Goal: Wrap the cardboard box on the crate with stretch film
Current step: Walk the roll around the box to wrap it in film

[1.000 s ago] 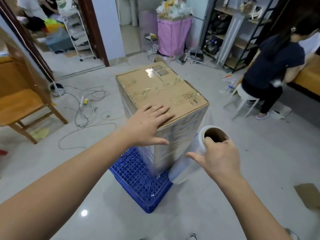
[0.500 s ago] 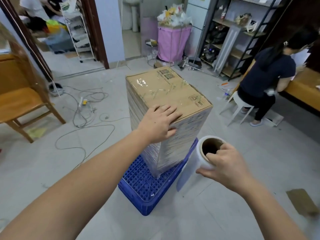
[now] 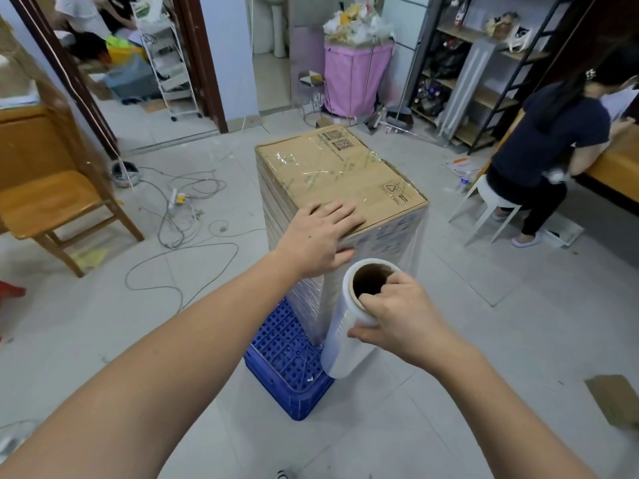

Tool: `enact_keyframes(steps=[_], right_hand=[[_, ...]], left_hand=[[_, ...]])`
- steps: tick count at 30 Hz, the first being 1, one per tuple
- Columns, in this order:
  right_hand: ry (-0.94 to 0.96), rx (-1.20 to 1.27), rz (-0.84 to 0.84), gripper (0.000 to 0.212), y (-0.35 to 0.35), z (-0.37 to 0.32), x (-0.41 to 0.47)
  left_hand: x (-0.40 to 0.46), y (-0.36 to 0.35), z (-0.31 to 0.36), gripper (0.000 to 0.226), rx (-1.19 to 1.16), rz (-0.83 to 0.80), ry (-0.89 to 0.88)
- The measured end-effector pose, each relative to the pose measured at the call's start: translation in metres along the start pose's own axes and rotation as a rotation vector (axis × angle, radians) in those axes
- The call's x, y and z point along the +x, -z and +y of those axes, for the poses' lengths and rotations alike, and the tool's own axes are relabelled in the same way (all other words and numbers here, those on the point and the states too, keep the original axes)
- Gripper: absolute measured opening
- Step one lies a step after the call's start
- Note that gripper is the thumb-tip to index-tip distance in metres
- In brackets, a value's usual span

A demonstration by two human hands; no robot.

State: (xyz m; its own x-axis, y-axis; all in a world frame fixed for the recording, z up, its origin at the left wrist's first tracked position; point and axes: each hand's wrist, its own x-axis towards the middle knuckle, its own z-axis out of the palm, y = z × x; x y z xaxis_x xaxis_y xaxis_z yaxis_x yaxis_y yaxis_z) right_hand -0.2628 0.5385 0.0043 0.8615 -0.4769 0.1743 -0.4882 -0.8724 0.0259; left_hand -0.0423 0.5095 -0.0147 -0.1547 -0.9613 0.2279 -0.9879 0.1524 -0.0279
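A tall cardboard box (image 3: 332, 174) stands upright on a blue plastic crate (image 3: 287, 361) on the tiled floor. Clear film covers its sides. My left hand (image 3: 320, 242) rests flat on the box's near top corner, fingers straight, thumb down the side. My right hand (image 3: 397, 316) grips the top end of a stretch film roll (image 3: 345, 337), with fingers hooked into its cardboard core. The roll hangs upright close to the box's near right edge, and a sheet of film runs from it to the box's right side.
A wooden chair (image 3: 58, 209) stands at the left, with loose cables (image 3: 179, 219) on the floor beside it. A person (image 3: 553, 146) sits on a white stool at the right by a wooden desk. A cardboard scrap (image 3: 615, 399) lies at the lower right. Shelves and a pink bin stand behind.
My view has swung round the box to the right. The roll has come in closer to the box's near right edge. My left hand stays on the box top.
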Motion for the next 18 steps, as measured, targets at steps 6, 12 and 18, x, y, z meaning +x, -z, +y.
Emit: enact_keyframes(steps=[6, 12, 18], right_hand=[[-0.305, -0.07, 0.003, 0.045, -0.001, -0.034, -0.004], [-0.506, -0.025, -0.1, 0.048, 0.018, -0.043, -0.003], [-0.804, 0.052, -0.058, 0.035, 0.005, -0.058, 0.008]], left_hand=[[0.002, 0.002, -0.001, 0.067, -0.018, -0.03, -0.005], [0.005, 0.006, -0.029, 0.094, -0.04, -0.127, -0.264], [0.045, 0.022, -0.089, 0.097, -0.047, -0.21, -0.649]])
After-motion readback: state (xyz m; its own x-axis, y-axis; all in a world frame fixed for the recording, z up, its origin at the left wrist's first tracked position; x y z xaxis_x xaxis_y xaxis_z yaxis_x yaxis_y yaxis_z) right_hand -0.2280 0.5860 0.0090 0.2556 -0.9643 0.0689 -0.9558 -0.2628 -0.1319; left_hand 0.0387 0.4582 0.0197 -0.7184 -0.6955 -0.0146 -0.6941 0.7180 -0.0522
